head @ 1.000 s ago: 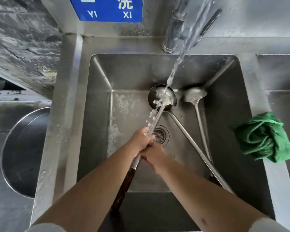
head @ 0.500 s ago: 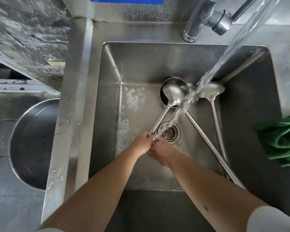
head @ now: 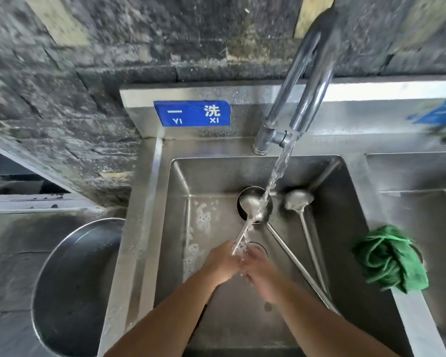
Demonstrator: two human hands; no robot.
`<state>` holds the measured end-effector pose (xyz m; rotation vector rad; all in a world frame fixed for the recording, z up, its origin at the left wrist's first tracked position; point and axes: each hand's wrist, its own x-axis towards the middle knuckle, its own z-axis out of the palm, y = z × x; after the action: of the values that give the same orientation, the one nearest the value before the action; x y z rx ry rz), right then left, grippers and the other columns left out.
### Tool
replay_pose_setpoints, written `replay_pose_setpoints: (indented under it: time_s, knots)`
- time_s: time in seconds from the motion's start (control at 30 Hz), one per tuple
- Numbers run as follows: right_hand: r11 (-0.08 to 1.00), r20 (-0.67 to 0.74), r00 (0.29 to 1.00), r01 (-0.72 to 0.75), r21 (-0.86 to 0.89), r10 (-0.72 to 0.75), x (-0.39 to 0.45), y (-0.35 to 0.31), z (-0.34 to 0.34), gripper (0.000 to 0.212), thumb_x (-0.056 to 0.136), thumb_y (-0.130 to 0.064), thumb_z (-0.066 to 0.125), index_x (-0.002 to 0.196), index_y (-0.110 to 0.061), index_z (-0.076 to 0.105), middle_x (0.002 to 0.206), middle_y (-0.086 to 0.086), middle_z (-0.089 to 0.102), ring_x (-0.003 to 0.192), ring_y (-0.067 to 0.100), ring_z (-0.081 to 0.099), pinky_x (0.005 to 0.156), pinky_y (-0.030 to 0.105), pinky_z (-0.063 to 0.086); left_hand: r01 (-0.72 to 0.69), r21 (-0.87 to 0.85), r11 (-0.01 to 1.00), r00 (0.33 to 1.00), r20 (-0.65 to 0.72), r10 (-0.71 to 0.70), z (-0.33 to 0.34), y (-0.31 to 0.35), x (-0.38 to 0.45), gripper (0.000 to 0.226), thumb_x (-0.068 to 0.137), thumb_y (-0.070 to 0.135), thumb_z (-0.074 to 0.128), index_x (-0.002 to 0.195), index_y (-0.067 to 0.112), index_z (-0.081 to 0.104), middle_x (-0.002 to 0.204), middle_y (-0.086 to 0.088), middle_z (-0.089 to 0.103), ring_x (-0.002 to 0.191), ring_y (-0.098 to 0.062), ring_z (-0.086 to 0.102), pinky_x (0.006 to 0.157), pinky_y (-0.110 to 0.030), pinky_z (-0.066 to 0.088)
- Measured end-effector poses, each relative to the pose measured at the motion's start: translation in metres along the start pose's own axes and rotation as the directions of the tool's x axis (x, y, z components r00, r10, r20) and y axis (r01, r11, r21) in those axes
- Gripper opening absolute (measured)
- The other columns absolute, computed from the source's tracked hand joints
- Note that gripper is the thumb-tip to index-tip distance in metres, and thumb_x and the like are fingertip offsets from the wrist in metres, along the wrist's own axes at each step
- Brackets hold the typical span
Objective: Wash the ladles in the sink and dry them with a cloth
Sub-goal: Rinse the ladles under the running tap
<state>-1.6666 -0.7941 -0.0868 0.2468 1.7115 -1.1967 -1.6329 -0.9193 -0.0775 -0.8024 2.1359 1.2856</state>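
Steel ladle (head: 245,217), bowl pointing away, handle clasped by both hands' grip (head: 238,264).

My left hand (head: 220,262) and right hand (head: 259,270) meet around the ladle (head: 250,204) handle under the water stream (head: 276,176). Green cloth (head: 389,258) sits right of my right hand, on the sink (head: 355,176) rim.

wall (head: 88,60): dark rough stone | blue sign (head: 191,113) on steel backsplash | round basin (head: 72,287) left

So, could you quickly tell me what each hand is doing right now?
Left hand: closed on the ladle handle, under the water.
Right hand: against the same handle; grip cannot be told.
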Motion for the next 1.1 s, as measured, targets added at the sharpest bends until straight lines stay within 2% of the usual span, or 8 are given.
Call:
replay_pose_setpoints:
  time_s: [0.13, 0.2, 0.33, 0.43, 0.53, 0.73, 0.93, 1.1]
  knots:
    - [0.994, -0.065, 0.995, 0.065, -0.09, -0.071, -0.03, -0.034, -0.017, 0.063, 0.084, 0.0, 0.061, 0.139, -0.028, 0.046, 0.121, 0.006, 0.063, 0.1, 0.018, 0.059, 0.086, 0.031, 0.048, -0.114, 0.003, 0.993, 0.991, -0.073, 0.114, -0.017, 0.032, -0.025, 0.042, 0.097, 0.023, 0.046, 0.139, 0.029, 0.049, 0.125, 0.001, 0.063, 0.07, 0.002, 0.056, 0.056, -0.012, 0.046]
    - [0.973, -0.101, 0.984, 0.123, -0.194, -0.145, -0.042, -0.052, -0.026, 0.071, 0.084, -0.016, 0.066, 0.147, -0.033, 0.038, 0.13, 0.006, 0.061, 0.108, 0.021, 0.062, 0.094, 0.034, 0.05, -0.189, 0.041, 0.981, 0.975, -0.115, 0.192, -0.029, 0.052, -0.038, 0.045, 0.099, 0.028, 0.045, 0.144, 0.026, 0.045, 0.138, -0.001, 0.057, 0.078, 0.007, 0.055, 0.06, -0.003, 0.043]
    - [0.887, -0.153, 0.948, 0.193, -0.419, -0.279, -0.068, -0.095, -0.043, 0.085, 0.08, -0.045, 0.068, 0.153, -0.038, 0.025, 0.139, 0.003, 0.056, 0.119, 0.023, 0.058, 0.096, 0.032, 0.047, -0.296, 0.084, 0.952, 0.941, -0.147, 0.305, -0.056, 0.09, -0.06, 0.077, 0.08, 0.069, 0.03, 0.144, 0.029, 0.044, 0.142, 0.0, 0.055, 0.117, -0.01, 0.059, 0.101, -0.03, 0.048]
    - [0.794, -0.166, 0.886, 0.288, -0.536, -0.433, -0.084, -0.124, -0.057, 0.096, 0.072, -0.062, 0.06, 0.155, -0.034, 0.022, 0.159, -0.003, 0.031, 0.14, 0.02, 0.039, 0.111, 0.036, 0.037, -0.374, 0.127, 0.919, 0.899, -0.195, 0.393, -0.078, 0.117, -0.075, 0.066, 0.091, 0.062, 0.036, 0.148, 0.031, 0.036, 0.152, -0.001, 0.043, 0.136, -0.015, 0.044, 0.112, -0.039, 0.037]
    - [0.691, -0.186, 0.824, 0.301, -0.657, -0.535, -0.091, -0.15, -0.071, 0.096, 0.065, -0.073, 0.05, 0.152, -0.044, 0.021, 0.16, -0.004, 0.027, 0.146, 0.02, 0.028, 0.114, 0.044, 0.034, -0.402, 0.272, 0.874, 0.86, -0.217, 0.463, -0.097, 0.139, -0.086, 0.062, 0.097, 0.054, 0.04, 0.154, 0.033, 0.025, 0.162, -0.002, 0.019, 0.148, -0.021, 0.021, 0.118, -0.04, 0.021]
    - [0.555, -0.191, 0.764, 0.248, -0.794, -0.616, -0.138, -0.197, -0.091, 0.088, 0.086, -0.06, 0.057, 0.155, -0.041, 0.007, 0.165, -0.006, -0.001, 0.152, 0.023, 0.005, 0.118, 0.05, 0.024, -0.468, 0.329, 0.82, 0.806, -0.222, 0.549, -0.122, 0.169, -0.093, 0.068, 0.094, 0.064, 0.035, 0.154, 0.039, 0.013, 0.164, 0.004, 0.004, 0.151, -0.018, 0.005, 0.121, -0.045, 0.013]
    - [0.465, -0.167, 0.727, 0.23, -0.855, -0.666, -0.133, -0.223, -0.103, 0.087, 0.087, -0.057, 0.056, 0.155, -0.041, 0.005, 0.165, -0.004, -0.003, 0.152, 0.019, 0.0, 0.12, 0.049, 0.024, -0.438, 0.442, 0.783, 0.824, -0.151, 0.547, -0.132, 0.198, -0.071, 0.065, 0.096, 0.06, 0.035, 0.153, 0.044, 0.006, 0.164, 0.005, -0.005, 0.151, -0.023, 0.001, 0.121, -0.051, 0.014]
    - [0.51, -0.188, 0.739, 0.235, -0.828, -0.647, -0.108, -0.232, -0.116, 0.084, 0.091, -0.046, 0.059, 0.156, -0.038, 0.007, 0.166, 0.001, -0.001, 0.152, 0.023, 0.003, 0.118, 0.043, 0.025, -0.396, 0.526, 0.753, 0.833, -0.139, 0.535, -0.137, 0.221, -0.039, 0.076, 0.095, 0.047, 0.052, 0.156, 0.032, 0.009, 0.165, -0.001, 0.004, 0.151, -0.024, 0.01, 0.121, -0.044, 0.02]
